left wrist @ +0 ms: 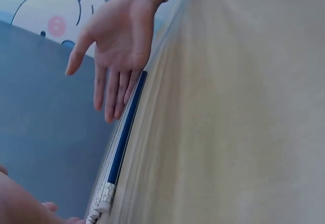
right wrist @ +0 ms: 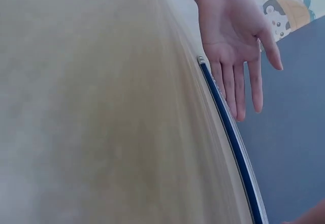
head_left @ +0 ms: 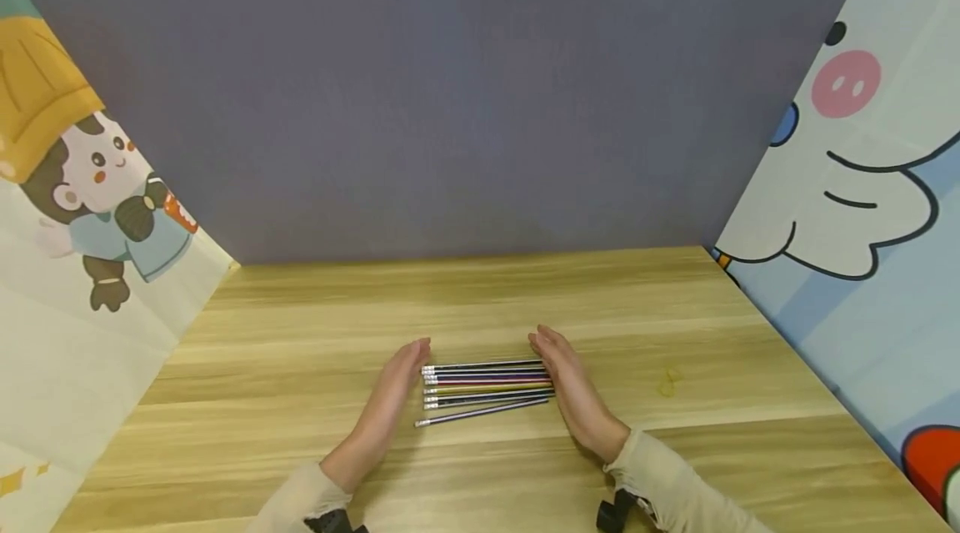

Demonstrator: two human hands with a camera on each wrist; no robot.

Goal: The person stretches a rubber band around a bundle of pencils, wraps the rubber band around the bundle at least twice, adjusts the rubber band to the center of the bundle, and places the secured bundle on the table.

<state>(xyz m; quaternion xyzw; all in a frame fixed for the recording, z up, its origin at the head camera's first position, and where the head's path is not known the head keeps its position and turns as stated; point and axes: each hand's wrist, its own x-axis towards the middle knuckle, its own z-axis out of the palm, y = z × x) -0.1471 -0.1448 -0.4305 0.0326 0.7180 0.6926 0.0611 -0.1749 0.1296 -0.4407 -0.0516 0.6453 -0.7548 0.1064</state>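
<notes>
Several pencils (head_left: pixel 487 380) lie side by side across the wooden table, their white eraser ends all pointing left. One dark pencil (head_left: pixel 483 413) lies at a slight angle on the near side of the row. My left hand (head_left: pixel 384 401) stands on edge at the eraser ends, fingers straight. Opposite it, my right hand (head_left: pixel 576 404) stands on edge with straight fingers right at the other ends. In the left wrist view the right palm (left wrist: pixel 119 43) faces the row. The right wrist view shows the left palm (right wrist: pixel 231 33) facing back across it.
A small yellow loop, like a rubber band (head_left: pixel 668 383), lies on the table (head_left: pixel 300 316) to the right of the right hand. A grey panel (head_left: pixel 465 99) rises at the back. Walls with cartoon prints (head_left: pixel 112 174) flank both sides.
</notes>
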